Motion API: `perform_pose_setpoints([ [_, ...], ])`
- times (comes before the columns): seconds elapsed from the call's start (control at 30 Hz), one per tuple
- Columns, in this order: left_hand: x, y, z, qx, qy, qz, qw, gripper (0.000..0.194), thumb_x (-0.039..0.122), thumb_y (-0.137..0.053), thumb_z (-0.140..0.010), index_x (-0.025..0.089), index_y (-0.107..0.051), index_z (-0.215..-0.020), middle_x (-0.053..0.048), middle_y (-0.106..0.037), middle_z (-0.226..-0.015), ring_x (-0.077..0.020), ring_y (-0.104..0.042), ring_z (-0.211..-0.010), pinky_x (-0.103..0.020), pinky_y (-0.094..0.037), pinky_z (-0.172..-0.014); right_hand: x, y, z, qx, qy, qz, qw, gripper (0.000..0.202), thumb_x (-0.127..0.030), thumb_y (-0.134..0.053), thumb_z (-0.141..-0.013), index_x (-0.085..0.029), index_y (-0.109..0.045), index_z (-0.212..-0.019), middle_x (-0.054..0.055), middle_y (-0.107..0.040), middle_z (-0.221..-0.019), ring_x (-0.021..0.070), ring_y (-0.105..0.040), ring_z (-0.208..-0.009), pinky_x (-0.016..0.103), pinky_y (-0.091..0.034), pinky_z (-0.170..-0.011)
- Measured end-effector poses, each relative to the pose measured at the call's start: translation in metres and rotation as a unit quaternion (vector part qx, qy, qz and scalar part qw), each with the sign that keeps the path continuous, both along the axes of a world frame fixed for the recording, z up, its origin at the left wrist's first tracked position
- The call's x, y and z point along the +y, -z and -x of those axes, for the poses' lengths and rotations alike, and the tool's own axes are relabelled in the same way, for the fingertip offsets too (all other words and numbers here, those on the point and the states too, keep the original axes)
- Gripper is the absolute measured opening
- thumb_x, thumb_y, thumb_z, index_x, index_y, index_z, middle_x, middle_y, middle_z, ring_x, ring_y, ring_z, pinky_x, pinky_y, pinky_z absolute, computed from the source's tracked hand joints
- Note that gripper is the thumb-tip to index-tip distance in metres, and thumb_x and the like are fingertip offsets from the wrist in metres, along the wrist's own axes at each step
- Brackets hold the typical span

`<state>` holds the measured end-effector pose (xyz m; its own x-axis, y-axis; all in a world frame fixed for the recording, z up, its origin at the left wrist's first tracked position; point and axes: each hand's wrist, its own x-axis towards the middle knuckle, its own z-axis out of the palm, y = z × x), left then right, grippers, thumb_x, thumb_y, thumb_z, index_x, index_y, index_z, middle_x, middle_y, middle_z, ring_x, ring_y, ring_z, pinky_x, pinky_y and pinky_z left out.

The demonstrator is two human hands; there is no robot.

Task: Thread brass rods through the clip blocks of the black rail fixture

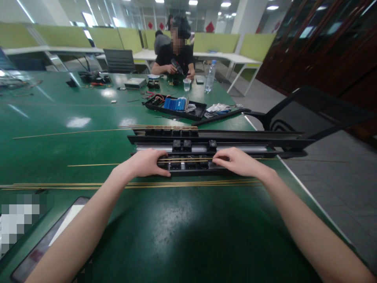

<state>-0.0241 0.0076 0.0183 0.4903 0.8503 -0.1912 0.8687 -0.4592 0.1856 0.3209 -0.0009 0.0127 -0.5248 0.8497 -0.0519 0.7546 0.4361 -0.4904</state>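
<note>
Left hand (pixel 149 162) grips across the front black rail (pixel 200 172), left part; right hand (pixel 232 160)'s fingertips are nearly together at brass rods (pixel 203 160) over it, can't tell if pinching tbh.

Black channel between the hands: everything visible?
The black channel is long, straight, metal-looking. It lies left to right on the green table, open side up. Dark blocks sit inside; thin gold-coloured rods run lengthwise above them. The left hand spans its left part; the right hand is at its right, contact unclear.
</note>
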Motion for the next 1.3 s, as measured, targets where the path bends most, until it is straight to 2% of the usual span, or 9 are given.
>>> perform_pose_setpoints([
  [0.17,0.001,-0.001,0.000,-0.002,-0.002,0.003,1.000,0.071,0.071,-0.068,-0.068,0.026,-0.066,-0.123,-0.008,-0.073,-0.119,-0.0316,-0.069,-0.104,-0.036,-0.053,-0.084,0.002,-0.002,-0.005,-0.006,0.005,0.013,1.000,0.038,-0.049,-0.049,-0.094,-0.021,-0.074,-0.090,0.005,-0.077,-0.090,0.0223,-0.066,-0.079,0.031,-0.043,-0.071],
  [0.53,0.002,0.002,0.000,0.006,-0.002,0.003,1.000,0.072,0.074,-0.066,-0.068,0.025,-0.067,-0.120,-0.008,-0.074,-0.115,-0.0314,-0.069,-0.102,-0.036,-0.053,-0.082,0.004,-0.012,-0.025,-0.013,0.034,0.098,0.995,0.047,-0.059,-0.050,-0.091,-0.019,-0.074,-0.085,0.004,-0.073,-0.078,0.0195,-0.061,-0.069,0.030,-0.040,-0.066],
  [0.8,0.001,0.002,0.001,0.006,0.000,-0.002,1.000,0.071,0.073,-0.066,-0.069,0.026,-0.066,-0.123,-0.008,-0.074,-0.115,-0.0319,-0.069,-0.103,-0.037,-0.053,-0.083,0.010,-0.015,-0.046,-0.034,0.038,0.126,0.991,0.047,-0.062,-0.052,-0.088,-0.021,-0.075,-0.087,0.004,-0.075,-0.084,0.0235,-0.064,-0.079,0.032,-0.045,-0.072],
  [1.0,0.002,0.004,0.001,0.008,0.000,-0.005,1.000,0.072,0.073,-0.066,-0.069,0.025,-0.066,-0.123,-0.008,-0.074,-0.116,-0.0320,-0.070,-0.103,-0.037,-0.053,-0.083,0.009,-0.020,-0.054,-0.049,0.048,0.137,0.988,0.049,-0.065,-0.053,-0.086,-0.021,-0.075,-0.084,0.004,-0.073,-0.082,0.0235,-0.063,-0.077,0.032,-0.044,-0.070],
  [1.3,0.001,0.002,0.000,0.004,-0.002,-0.001,1.000,0.072,0.073,-0.067,-0.069,0.025,-0.066,-0.123,-0.010,-0.073,-0.119,-0.0333,-0.069,-0.105,-0.039,-0.053,-0.085,0.015,-0.015,-0.074,-0.071,0.054,0.152,0.984,0.049,-0.065,-0.053,-0.087,-0.021,-0.075,-0.084,0.004,-0.073,-0.082,0.0229,-0.063,-0.077,0.032,-0.044,-0.071],
])
